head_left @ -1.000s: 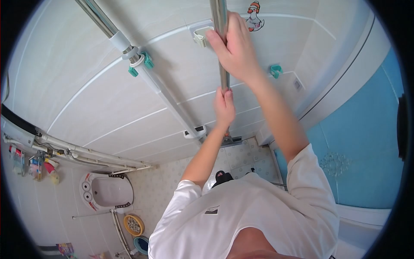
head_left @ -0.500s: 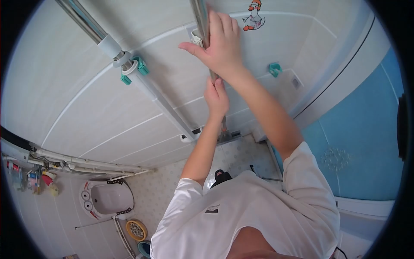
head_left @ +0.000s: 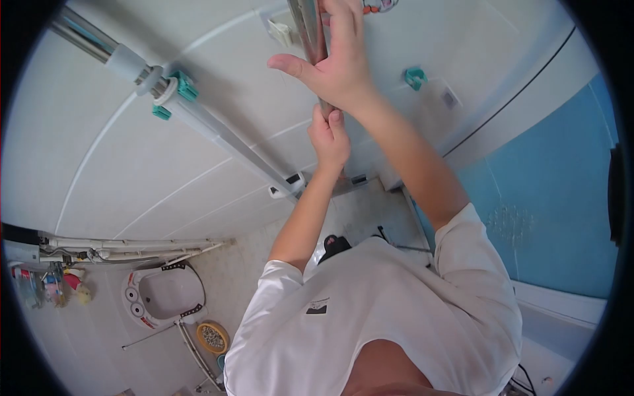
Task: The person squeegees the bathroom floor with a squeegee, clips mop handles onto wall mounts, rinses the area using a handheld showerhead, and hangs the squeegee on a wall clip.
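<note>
My left hand (head_left: 330,140) is wrapped round the metal pole (head_left: 306,25) of what looks like a flat mop, its thumb pointing up. Above it my right hand (head_left: 345,63) lies with its palm against the same pole, thumb stuck out to the left and fingers stretched upward. The pole stands close to the tiled wall. Near the floor, my left wrist partly hides its lower end, beside a dark flat head (head_left: 358,179). A white clip holder (head_left: 280,32) is on the wall just left of the pole.
Another mop (head_left: 218,135) with a white and silver pole leans at the left, held by a teal clip (head_left: 183,86). An empty teal clip (head_left: 415,78) is on the right wall. A pink basin (head_left: 173,295) and yellow bowl (head_left: 212,336) are lower left; a blue panel (head_left: 548,211) is right.
The view has shifted, so the wall items sit higher and the left mop further left. The pole has come away rightward from the white clip holder; both hands stay on it.
</note>
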Demonstrator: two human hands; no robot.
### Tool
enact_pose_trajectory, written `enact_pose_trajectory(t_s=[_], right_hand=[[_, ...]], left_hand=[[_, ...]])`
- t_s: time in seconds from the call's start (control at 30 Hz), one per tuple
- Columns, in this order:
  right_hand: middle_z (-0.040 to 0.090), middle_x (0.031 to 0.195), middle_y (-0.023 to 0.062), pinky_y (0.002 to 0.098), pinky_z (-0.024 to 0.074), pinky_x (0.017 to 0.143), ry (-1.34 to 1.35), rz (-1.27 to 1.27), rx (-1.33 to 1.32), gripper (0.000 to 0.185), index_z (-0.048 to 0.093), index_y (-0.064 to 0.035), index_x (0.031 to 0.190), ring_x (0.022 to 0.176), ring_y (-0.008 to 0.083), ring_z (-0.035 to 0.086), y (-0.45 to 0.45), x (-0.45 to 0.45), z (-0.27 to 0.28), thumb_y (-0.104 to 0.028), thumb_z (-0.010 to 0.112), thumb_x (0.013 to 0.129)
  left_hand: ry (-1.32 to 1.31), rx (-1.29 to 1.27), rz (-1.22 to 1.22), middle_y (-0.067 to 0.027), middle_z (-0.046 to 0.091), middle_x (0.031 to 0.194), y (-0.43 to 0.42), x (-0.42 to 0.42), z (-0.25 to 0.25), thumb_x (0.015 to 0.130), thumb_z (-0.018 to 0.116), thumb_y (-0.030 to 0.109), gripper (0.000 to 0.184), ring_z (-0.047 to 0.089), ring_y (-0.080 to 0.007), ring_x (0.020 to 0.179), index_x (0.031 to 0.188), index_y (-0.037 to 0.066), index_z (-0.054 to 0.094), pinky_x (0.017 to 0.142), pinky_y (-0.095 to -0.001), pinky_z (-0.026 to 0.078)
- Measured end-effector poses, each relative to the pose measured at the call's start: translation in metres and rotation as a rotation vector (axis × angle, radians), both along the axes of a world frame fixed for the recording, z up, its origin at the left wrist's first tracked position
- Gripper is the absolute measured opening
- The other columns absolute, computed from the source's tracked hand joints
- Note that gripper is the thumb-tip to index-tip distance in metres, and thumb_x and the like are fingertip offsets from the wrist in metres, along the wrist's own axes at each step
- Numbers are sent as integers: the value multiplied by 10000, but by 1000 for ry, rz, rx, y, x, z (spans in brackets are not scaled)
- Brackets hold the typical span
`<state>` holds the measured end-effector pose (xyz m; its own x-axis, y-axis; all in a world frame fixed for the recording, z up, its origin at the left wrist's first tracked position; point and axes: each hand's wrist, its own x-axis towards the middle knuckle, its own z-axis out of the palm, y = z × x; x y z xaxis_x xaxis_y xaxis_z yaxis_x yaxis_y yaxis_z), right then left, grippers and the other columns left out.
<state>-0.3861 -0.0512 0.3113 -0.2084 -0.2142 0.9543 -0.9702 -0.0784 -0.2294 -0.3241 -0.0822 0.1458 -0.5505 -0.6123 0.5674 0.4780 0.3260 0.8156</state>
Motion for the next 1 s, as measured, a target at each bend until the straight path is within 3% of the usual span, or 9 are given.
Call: enact_pose_trajectory(t_s=[0.07, 0.2, 0.27, 0.4, 0.47, 0.6, 0.73, 0.9, 1.0], right_hand=[[196, 1562, 211, 514, 352, 1073, 8, 61, -10, 918, 299, -67, 1486, 1410, 403, 284, 13, -1, -11, -543, 712, 819], [505, 1187, 112, 402, 417, 899, -189, 167, -42, 631, 484, -44, 1349, 1047, 290, 484, 59, 0, -68, -369, 710, 856], [512, 1206, 129, 388, 427, 930, -403, 150, 99, 504, 482, -46, 1345, 1088, 273, 495, 89, 2, -119, -230, 639, 902], [625, 1083, 99, 323, 474, 856, -930, 214, 500, 392, 554, -51, 1279, 940, 222, 589, 118, 12, -281, -238, 608, 939], [670, 1050, 144, 360, 501, 817, -965, 237, 897, 408, 602, -22, 1208, 911, 284, 639, 138, 34, -353, -298, 630, 909], [643, 1079, 117, 377, 511, 780, -1272, 409, 1301, 470, 541, -41, 1283, 871, 206, 600, 161, 111, -485, -270, 656, 889], [532, 1198, 102, 413, 520, 829, -2008, 623, 1441, 715, 354, -76, 1433, 1080, 230, 551, 146, 187, -522, -267, 701, 838], [519, 1143, 119, 401, 527, 774, -2219, 672, 1438, 683, 340, -94, 1379, 1014, 218, 563, 96, 284, -557, -184, 732, 827], [504, 1139, 141, 397, 531, 739, -2271, 420, 1403, 642, 327, -121, 1320, 939, 248, 592, 54, 348, -563, -74, 718, 814]], left_hand=[[28, 34, -14, -21, 520, 670, 7, 3, -6, 1011, 456, 455, 449, 477, -110, 581, 935, 18, 526, 540, -276, 389], [10, 96, -93, 0, 458, 617, 19, 29, -19, 1004, 400, 549, 531, 425, -78, 519, 906, 36, 494, 466, -230, 340], [51, 178, -66, 3, 423, 583, 23, 48, -21, 996, 426, 550, 525, 404, -91, 487, 832, 53, 471, 447, -241, 334], [97, 276, -38, 10, 356, 524, 19, 103, -21, 981, 505, 508, 505, 347, -112, 425, 707, 94, 415, 405, -277, 302], [60, 395, 37, 3, 351, 515, 24, 140, -21, 980, 524, 442, 470, 321, -116, 414, 679, 109, 387, 394, -290, 278], [123, 366, 107, 3, 329, 500, 40, 212, -20, 983, 502, 322, 410, 273, -112, 408, 652, 122, 365, 401, -297, 251], [148, 370, 465, 27, 294, 494, 61, 281, -7, 1014, 414, 325, 424, 236, -97, 415, 634, 149, 344, 439, -280, 253], [261, 398, 901, 36, 288, 491, 77, 378, 2, 1022, 415, 429, 476, 244, -102, 411, 628, 170, 351, 437, -278, 250], [290, 377, 1107, 35, 283, 483, 82, 440, 6, 1008, 407, 541, 544, 264, -100, 415, 617, 169, 353, 440, -270, 250]])
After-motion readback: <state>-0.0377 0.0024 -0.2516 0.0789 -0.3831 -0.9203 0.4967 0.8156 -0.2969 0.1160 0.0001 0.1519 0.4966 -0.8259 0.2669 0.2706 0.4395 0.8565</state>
